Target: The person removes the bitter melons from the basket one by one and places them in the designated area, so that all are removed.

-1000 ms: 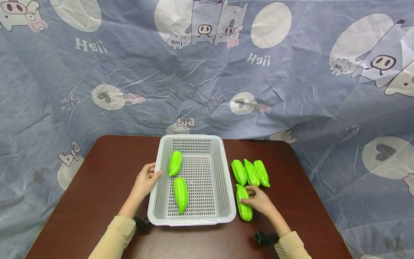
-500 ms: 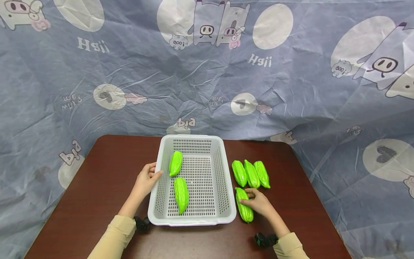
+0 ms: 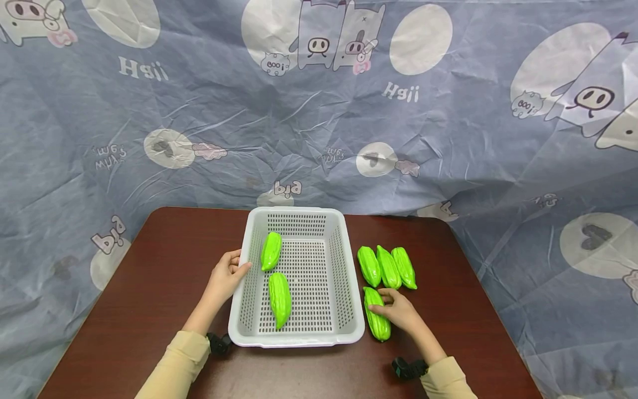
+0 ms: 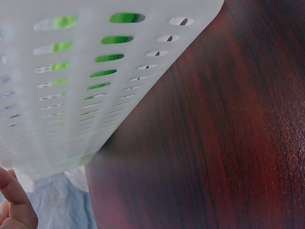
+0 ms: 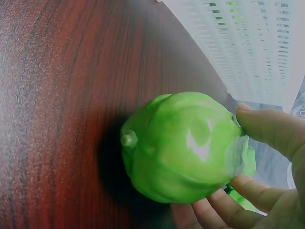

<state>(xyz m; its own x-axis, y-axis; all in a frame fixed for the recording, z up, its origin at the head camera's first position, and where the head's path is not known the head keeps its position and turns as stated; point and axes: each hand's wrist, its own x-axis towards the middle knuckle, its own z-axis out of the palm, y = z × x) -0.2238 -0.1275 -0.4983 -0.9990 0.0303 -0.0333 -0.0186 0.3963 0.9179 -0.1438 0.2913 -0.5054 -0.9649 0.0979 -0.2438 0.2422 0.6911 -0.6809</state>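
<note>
Beside the right wall of a white perforated plastic basket, my right hand grips a green, ridged bitter melon. In the right wrist view the thumb lies on one side of this bitter melon and the fingers curl round the other. My left hand pinches the basket's left rim, thumb over the edge and fingers outside. Two more bitter melons lie inside the basket, an upper one and a lower one. Only part of the left hand shows in the left wrist view.
Three bitter melons lie side by side on the dark brown wooden table, right of the basket. Behind the table's far edge hangs a blue-grey cloth with cartoon pigs. Each wrist wears a black device.
</note>
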